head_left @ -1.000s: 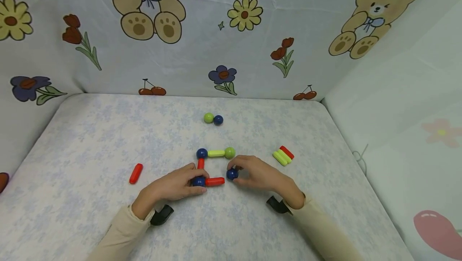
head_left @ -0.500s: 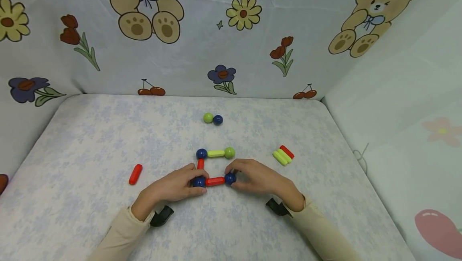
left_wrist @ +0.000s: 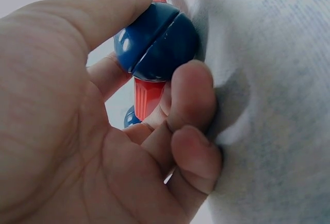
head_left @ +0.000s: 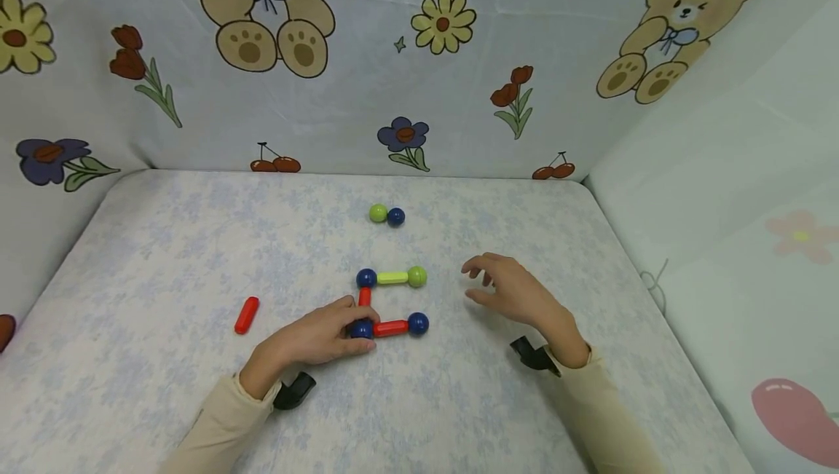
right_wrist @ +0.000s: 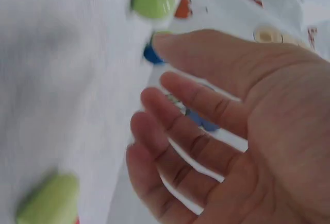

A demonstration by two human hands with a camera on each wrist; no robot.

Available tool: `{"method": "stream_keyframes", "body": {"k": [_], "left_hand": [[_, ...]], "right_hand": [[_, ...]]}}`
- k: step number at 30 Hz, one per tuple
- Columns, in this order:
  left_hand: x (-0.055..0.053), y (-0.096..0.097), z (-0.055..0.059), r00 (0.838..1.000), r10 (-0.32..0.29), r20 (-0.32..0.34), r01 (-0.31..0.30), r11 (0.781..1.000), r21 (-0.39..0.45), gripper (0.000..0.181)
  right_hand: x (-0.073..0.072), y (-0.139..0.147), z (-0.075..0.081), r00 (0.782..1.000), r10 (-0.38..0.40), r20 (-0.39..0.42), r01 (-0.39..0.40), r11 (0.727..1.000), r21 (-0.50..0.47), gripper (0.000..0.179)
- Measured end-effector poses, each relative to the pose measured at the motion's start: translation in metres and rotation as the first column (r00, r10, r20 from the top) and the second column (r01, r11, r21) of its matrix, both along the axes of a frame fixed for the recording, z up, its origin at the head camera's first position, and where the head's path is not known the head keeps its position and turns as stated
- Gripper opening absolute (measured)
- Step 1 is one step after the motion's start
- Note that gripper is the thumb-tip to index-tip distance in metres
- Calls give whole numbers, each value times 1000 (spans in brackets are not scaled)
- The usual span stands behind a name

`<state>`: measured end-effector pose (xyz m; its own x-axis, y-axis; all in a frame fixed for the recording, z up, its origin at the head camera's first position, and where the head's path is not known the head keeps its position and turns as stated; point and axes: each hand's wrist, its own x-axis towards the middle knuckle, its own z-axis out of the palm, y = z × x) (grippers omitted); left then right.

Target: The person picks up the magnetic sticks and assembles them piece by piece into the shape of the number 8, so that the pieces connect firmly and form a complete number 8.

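Note:
My left hand [head_left: 328,330] pinches the blue corner ball [left_wrist: 157,41] of a ball-and-rod frame, thumb on one side and fingers on the other. From that ball a red rod [head_left: 364,297] runs back to another blue ball [head_left: 366,278], joined by a green rod [head_left: 393,278] to a green ball [head_left: 416,277]. A second red rod [head_left: 391,328] extends right to a blue end ball [head_left: 418,323]. My right hand [head_left: 514,292] is held over the table right of the frame, fingers loosely bent and holding nothing. Near it lies a green rod [right_wrist: 49,201], hidden behind the hand in the head view.
A loose red rod [head_left: 246,315] lies left of the left hand. Behind the frame sit a loose green ball [head_left: 378,213] and a blue ball [head_left: 396,217], side by side. A patterned cloth wall [head_left: 367,81] rises at the table's back edge.
The right hand brought a blue ball against the end of the red rod, let go and moved right and back, over the small rod pile. The left hand kept its grip.

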<state>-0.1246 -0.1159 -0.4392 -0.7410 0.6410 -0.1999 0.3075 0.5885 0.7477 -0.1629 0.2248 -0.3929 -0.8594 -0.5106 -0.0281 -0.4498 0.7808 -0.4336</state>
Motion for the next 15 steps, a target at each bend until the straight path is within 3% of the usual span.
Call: {"method": "stream_keyframes", "body": {"k": [4,8,15], "left_hand": [[0,0,0,1000,3,4,-3,1000,-12,33],[0,0,0,1000,-1,4,1,1000,-11,34],[-2,0,2,1000,-5,9,4,1000,1,35]], "right_hand": [[-4,19,6,995,-97,-4,97,995,33,31],[-6,30,9,986,-169,14,166,978,129,30],[-7,35,10,970,-230,73,212,956,204,35]]}}
